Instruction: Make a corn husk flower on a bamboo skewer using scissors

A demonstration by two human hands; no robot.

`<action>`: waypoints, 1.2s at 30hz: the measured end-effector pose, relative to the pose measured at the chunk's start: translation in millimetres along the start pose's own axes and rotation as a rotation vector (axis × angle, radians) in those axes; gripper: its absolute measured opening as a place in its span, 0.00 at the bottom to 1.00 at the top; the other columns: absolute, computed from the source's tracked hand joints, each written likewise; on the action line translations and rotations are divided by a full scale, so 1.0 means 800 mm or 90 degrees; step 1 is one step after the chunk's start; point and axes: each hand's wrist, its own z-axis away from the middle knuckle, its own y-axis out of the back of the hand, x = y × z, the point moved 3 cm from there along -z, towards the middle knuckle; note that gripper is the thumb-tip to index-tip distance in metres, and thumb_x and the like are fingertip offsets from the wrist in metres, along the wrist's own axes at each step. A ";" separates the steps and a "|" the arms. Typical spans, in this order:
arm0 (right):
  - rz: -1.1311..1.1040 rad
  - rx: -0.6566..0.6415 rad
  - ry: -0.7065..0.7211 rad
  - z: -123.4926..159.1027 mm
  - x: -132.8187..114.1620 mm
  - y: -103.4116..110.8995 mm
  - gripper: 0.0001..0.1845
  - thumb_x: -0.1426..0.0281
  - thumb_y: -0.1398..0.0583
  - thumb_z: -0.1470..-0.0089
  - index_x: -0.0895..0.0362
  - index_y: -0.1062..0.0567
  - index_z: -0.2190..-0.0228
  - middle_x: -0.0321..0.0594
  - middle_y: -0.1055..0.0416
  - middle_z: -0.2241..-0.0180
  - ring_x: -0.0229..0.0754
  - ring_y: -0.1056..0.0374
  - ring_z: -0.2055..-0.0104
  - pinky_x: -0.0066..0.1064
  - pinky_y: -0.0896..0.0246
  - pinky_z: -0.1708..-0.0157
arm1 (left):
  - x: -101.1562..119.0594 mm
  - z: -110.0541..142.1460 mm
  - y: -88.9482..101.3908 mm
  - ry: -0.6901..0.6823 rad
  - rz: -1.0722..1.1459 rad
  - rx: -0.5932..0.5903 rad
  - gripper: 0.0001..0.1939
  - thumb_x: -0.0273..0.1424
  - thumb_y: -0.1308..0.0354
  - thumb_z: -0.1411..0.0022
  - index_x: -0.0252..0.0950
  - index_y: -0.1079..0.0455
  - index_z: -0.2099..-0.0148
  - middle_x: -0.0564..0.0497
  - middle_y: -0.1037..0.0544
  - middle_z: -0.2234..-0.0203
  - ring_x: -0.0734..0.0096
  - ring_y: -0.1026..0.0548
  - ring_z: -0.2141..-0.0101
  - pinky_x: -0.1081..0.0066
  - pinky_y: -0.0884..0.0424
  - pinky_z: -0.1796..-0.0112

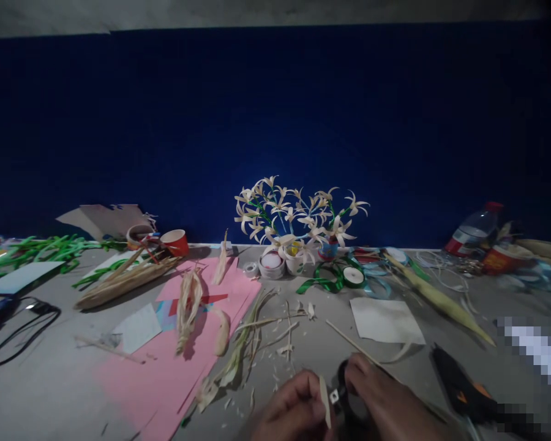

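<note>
At the front edge, my left hand (294, 401) pinches a pale, narrow strip of corn husk (324, 398) held nearly upright. My right hand (379, 392) is closed on black-handled scissors (341, 375), close beside the strip; their blades are mostly hidden. A thin stick (349, 337) lies on the table just behind my right hand. Small pale scraps (275, 370) are scattered left of the hands, near a bunch of dry husk strips (245, 343). Husk flowers (291, 214) on green and blue stems stand in small cups at the back.
Pink paper (197, 367) spreads on the left with dried husks (190, 306) on it. A black glue gun (461, 383) lies at right. Green ribbon (321, 282), a white sheet (386, 320), a long husk (445, 303) and a plastic bottle (475, 229) lie beyond. Black cable (41, 324) loops far left.
</note>
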 end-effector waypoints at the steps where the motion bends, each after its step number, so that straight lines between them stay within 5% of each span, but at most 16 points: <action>1: -0.012 -0.001 0.013 0.001 0.002 0.001 0.26 0.84 0.42 0.65 0.54 0.25 0.61 0.44 0.26 0.53 0.48 0.26 0.57 0.30 0.34 0.60 | -0.001 0.000 0.001 0.003 0.006 -0.003 0.15 0.37 0.33 0.48 0.35 0.35 0.71 0.52 0.28 0.82 0.77 0.34 0.82 0.75 0.41 0.77; 5: -0.112 -0.008 0.046 0.006 0.006 0.010 0.29 0.85 0.43 0.65 0.53 0.24 0.59 0.45 0.29 0.44 0.48 0.27 0.53 0.33 0.35 0.53 | 0.005 0.001 -0.006 0.004 0.031 -0.013 0.14 0.35 0.32 0.50 0.34 0.35 0.72 0.52 0.28 0.82 0.77 0.34 0.81 0.75 0.42 0.76; 8: -0.315 0.020 0.046 0.011 -0.002 0.027 0.21 0.79 0.41 0.55 0.51 0.24 0.58 0.42 0.29 0.45 0.43 0.25 0.62 0.31 0.31 0.63 | 0.010 0.002 -0.016 0.025 0.055 -0.026 0.12 0.33 0.32 0.54 0.32 0.32 0.74 0.52 0.30 0.84 0.77 0.35 0.82 0.75 0.43 0.76; 10: -0.462 0.052 0.094 0.013 -0.016 0.042 0.19 0.74 0.40 0.49 0.48 0.24 0.55 0.42 0.30 0.44 0.43 0.26 0.59 0.30 0.31 0.64 | 0.011 0.001 -0.019 0.044 0.063 -0.041 0.10 0.32 0.34 0.57 0.31 0.30 0.75 0.51 0.30 0.84 0.76 0.35 0.81 0.74 0.43 0.76; 14: -0.593 0.043 0.195 0.010 -0.042 0.062 0.08 0.73 0.38 0.48 0.51 0.20 0.66 0.41 0.25 0.58 0.43 0.28 0.56 0.28 0.34 0.62 | 0.003 -0.005 -0.018 0.084 0.057 -0.069 0.08 0.30 0.38 0.61 0.30 0.27 0.76 0.52 0.32 0.85 0.77 0.39 0.83 0.75 0.46 0.78; 18: -0.567 0.067 0.181 0.005 -0.045 0.065 0.07 0.76 0.40 0.49 0.55 0.25 0.76 0.37 0.27 0.70 0.41 0.28 0.64 0.29 0.36 0.63 | -0.003 -0.007 -0.012 0.087 0.063 -0.044 0.07 0.30 0.38 0.61 0.31 0.29 0.79 0.54 0.35 0.85 0.78 0.39 0.82 0.75 0.45 0.76; 21: -0.497 0.072 0.155 0.006 -0.041 0.063 0.06 0.74 0.43 0.47 0.54 0.29 0.75 0.36 0.30 0.71 0.41 0.31 0.67 0.29 0.37 0.66 | 0.009 -0.001 -0.011 0.027 0.026 0.008 0.10 0.35 0.38 0.52 0.33 0.30 0.74 0.54 0.33 0.81 0.75 0.35 0.78 0.75 0.42 0.73; 26: -0.313 0.059 0.132 0.005 -0.043 0.062 0.06 0.75 0.45 0.48 0.53 0.32 0.73 0.32 0.31 0.72 0.39 0.35 0.71 0.28 0.42 0.72 | 0.051 0.017 -0.024 -0.166 -0.528 0.115 0.08 0.36 0.38 0.44 0.36 0.27 0.67 0.49 0.25 0.71 0.63 0.29 0.66 0.70 0.38 0.61; 28: -0.286 0.062 0.124 0.006 -0.046 0.061 0.06 0.75 0.45 0.48 0.52 0.32 0.73 0.32 0.31 0.72 0.38 0.34 0.71 0.27 0.43 0.72 | 0.057 0.021 -0.029 -0.192 -0.636 0.192 0.04 0.31 0.39 0.44 0.37 0.27 0.69 0.50 0.23 0.72 0.63 0.28 0.65 0.70 0.38 0.60; 36: -0.343 0.178 0.123 0.018 -0.047 0.045 0.06 0.73 0.46 0.44 0.52 0.33 0.72 0.32 0.33 0.72 0.38 0.33 0.72 0.26 0.38 0.71 | 0.043 0.016 -0.035 -0.282 -0.691 0.261 0.06 0.24 0.42 0.45 0.38 0.31 0.72 0.52 0.24 0.75 0.65 0.27 0.70 0.72 0.35 0.65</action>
